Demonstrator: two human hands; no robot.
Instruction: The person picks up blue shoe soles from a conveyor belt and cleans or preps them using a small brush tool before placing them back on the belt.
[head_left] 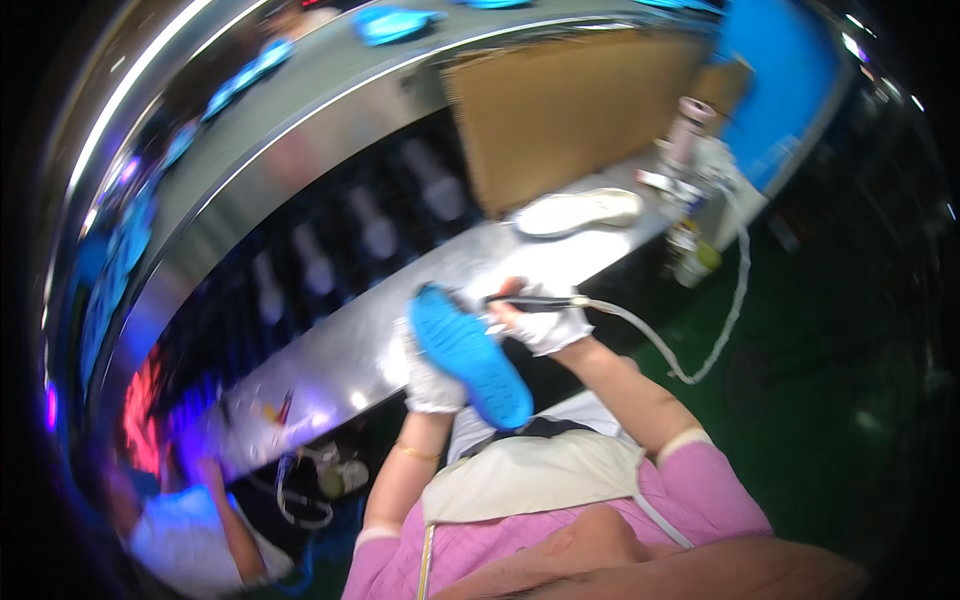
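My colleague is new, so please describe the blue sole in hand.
Find the metal bench across the middle. Near its front edge, the gloved left hand holds the blue sole. Unlike the blue pieces on the conveyor, it is hand-held.

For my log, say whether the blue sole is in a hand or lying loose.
In a hand: the white-gloved left hand is behind the blue sole, holding it up.
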